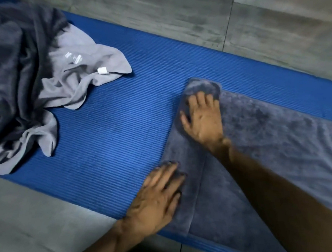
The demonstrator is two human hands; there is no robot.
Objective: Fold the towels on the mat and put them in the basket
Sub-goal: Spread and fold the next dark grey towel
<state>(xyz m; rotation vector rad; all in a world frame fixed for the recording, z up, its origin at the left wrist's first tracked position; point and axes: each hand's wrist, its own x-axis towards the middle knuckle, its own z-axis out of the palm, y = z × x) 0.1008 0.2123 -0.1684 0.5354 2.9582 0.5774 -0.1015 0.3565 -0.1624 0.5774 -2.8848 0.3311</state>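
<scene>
We are pressing both spread hands, left hand (155,201) and right hand (203,119), on the soft, limp grey towel (269,155), judging its folded edge the best place for gripping.

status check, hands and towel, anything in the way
Both hands flat, open: left hand and right hand pressing the folded edge of the dark grey towel on the blue mat. Unfolded towel pile lies left, apart. No basket in view.

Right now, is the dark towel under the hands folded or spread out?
Mostly spread: the dark towel lies flat on the mat, with only its left edge folded over, both hands pressing there.
</scene>
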